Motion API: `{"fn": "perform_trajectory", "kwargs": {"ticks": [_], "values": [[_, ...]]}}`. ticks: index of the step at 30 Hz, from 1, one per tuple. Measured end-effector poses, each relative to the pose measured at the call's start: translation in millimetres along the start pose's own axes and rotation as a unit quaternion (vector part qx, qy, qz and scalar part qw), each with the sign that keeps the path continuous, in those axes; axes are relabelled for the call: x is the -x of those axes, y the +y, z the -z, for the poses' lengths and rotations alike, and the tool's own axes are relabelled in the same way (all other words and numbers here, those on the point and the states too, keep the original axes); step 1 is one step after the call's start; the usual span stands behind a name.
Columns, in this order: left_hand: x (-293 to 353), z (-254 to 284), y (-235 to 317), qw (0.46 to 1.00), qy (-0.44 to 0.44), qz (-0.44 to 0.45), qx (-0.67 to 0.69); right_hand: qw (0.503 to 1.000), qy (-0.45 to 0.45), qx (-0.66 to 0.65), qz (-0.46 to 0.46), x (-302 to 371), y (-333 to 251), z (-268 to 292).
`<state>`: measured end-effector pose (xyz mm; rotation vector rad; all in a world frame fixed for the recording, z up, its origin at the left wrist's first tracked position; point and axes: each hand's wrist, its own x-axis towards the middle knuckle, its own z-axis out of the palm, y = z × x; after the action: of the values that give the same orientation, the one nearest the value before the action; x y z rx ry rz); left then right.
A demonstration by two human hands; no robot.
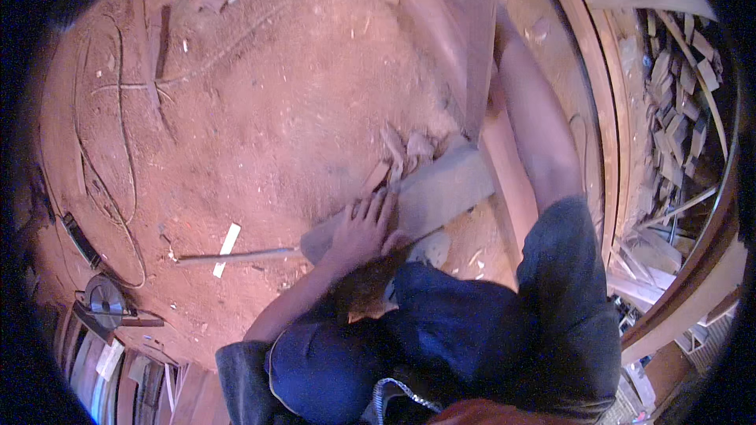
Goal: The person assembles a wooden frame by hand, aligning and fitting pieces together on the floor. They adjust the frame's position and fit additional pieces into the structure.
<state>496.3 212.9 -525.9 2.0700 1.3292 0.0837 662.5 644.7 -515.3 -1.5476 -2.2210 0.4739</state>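
Observation:
My left hand [366, 230] lies flat on a thick grey-brown wooden block [441, 189], its fingers stretched out and slightly apart. The block rests low, just in front of my knees. My right arm reaches far forward, and my right hand [501, 51] is closed at the side of a long, dark wooden bar [478, 47]. Its fingers are mostly hidden and blurred. The bar's lower end comes down by the far right part of the block. Several wood offcuts [405, 149] lie against the block's far edge. A thin stick [236, 256] runs leftward from the block's left end.
Reddish dirt ground [236, 149] carries scattered chips and a pale wood strip [227, 250]. A cable [122, 149] loops at the left, near a circular saw blade [105, 301]. Long boards [602, 94] run along the right, beside a heap of wood offcuts [677, 126].

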Motion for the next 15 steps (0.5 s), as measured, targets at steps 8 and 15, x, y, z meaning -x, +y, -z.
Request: {"fn": "perform_trajectory", "kwargs": {"ticks": [8,15], "values": [[-11.2,1.6,1.2,1.0,0.013,-0.005,-0.013,1.0,-0.002,-0.019,-0.004,-13.0,3.8,8.3],[-6.1,5.3,6.7,1.0,-0.003,0.005,-0.003,1.0,0.008,0.019,-0.01,39.7,4.9,8.7]]}}
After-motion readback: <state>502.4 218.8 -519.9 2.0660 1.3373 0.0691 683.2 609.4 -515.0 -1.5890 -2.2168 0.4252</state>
